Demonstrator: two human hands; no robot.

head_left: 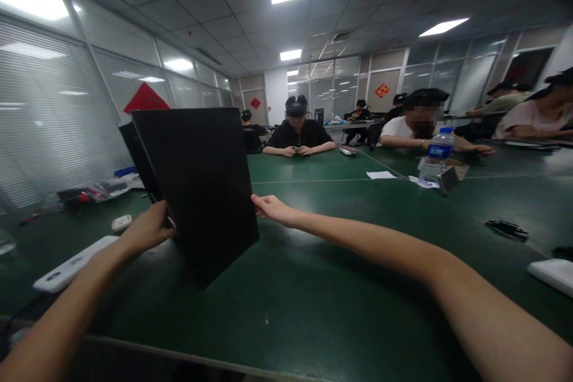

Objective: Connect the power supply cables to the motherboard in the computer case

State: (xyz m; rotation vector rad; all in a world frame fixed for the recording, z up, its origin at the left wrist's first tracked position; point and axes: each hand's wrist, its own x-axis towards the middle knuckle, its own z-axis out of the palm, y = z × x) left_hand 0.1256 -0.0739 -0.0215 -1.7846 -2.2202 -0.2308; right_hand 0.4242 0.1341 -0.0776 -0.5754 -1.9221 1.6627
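A large flat black box point(197, 185) is held upright and tilted above the green table point(313, 286), a second black panel of it showing behind its left edge. My left hand point(150, 230) grips its lower left edge with the fingers wrapped round. My right hand point(271, 208) holds its right edge, fingers pressed against the side.
A white power strip point(74, 264) and a small white object point(122, 222) lie at the left. A water bottle point(436, 156), paper and a black pen point(508, 229) lie at the right, a white item point(553, 273) at the far right. Several people sit at the tables behind.
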